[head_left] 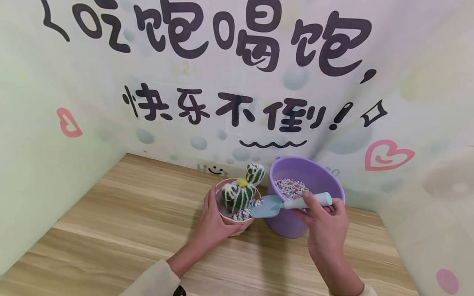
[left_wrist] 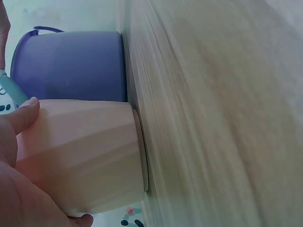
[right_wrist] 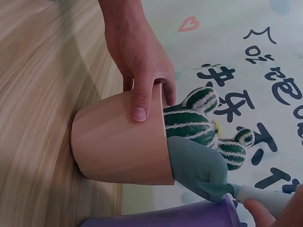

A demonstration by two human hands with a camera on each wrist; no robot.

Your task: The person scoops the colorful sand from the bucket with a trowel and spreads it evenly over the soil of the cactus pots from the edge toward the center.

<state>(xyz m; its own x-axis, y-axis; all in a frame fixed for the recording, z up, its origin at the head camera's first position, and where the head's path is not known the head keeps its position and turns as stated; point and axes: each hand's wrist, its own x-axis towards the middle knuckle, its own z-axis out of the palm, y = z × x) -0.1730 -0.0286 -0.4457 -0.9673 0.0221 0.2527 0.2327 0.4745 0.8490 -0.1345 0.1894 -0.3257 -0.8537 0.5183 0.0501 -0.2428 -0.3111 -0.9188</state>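
One left hand grips one round peach pot, standing on the wood-grain desk with one white-striped green cactus; the right hand holds one light-blue trowel beside one purple bucket.

So all the writing here is on the pale backdrop, in chunky black Chinese characters. The top line says 吃饱喝饱 plus a comma, and the smaller second line goes 快乐不倒 with an exclamation mark, squiggly underline below. There's also a faint "H" beside a smiley, and further right some pale digits, maybe "20". The right wrist cam catches the same slogan slanting downwards, cut off at the edge. Left wrist only gets unreadable scraps of print.
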